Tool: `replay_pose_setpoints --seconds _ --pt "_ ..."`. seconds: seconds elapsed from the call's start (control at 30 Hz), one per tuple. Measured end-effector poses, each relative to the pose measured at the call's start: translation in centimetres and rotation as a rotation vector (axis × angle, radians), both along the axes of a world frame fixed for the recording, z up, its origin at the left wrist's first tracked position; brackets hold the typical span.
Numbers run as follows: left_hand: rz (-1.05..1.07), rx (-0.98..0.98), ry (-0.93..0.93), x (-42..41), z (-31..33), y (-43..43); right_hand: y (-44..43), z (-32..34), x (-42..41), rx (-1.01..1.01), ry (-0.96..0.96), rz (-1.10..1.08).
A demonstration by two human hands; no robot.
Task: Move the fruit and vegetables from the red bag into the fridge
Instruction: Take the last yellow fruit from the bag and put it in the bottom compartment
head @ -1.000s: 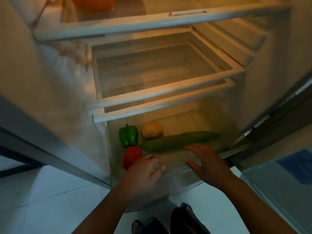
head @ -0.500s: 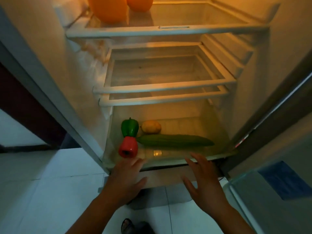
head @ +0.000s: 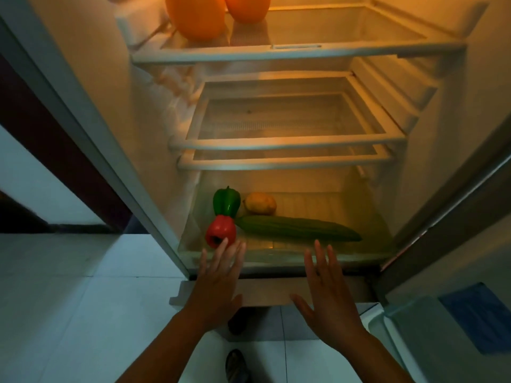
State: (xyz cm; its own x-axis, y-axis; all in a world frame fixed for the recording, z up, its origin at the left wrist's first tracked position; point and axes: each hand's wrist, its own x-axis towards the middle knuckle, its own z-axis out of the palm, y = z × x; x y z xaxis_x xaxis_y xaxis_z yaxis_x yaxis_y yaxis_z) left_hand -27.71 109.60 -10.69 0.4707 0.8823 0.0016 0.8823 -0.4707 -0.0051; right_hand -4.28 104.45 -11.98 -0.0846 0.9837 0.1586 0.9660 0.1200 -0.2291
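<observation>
The fridge stands open, lit from inside. In its clear bottom drawer (head: 279,258) lie a green pepper (head: 226,201), a red pepper (head: 220,234) just in front of it, a yellowish round fruit (head: 260,203) and a long cucumber (head: 298,228). My left hand (head: 218,283) is flat with fingers apart at the drawer's front edge, its fingertips just below the red pepper. My right hand (head: 326,294) is spread the same way further right, below the cucumber. Neither hand holds anything. The red bag is not in view.
Two large orange fruits (head: 197,15) sit on the top glass shelf (head: 298,49). Two wire-edged shelves (head: 287,142) below hold nothing. The fridge door (head: 453,322) stands open at right. White floor tiles (head: 83,299) and my shoe (head: 236,366) lie below.
Both hands have drawn back out of the drawer to its front edge and flattened, fingers spread. The view has tilted up, showing the top shelf and orange fruits.
</observation>
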Motion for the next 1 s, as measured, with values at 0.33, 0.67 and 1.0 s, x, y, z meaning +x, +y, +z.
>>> replay_pose_setpoints --seconds 0.33,0.67,1.0 --pt "-0.045 0.000 -0.013 0.2 -1.4 7.6 6.9 -0.5 0.9 -0.055 0.047 0.005" --pt "-0.082 -0.029 -0.034 0.2 -1.4 12.5 11.7 -0.5 1.4 0.014 0.032 -0.021" --pt "-0.085 -0.014 -0.206 -2.3 -0.1 12.2 10.7 -1.1 1.9 0.046 0.034 -0.079"
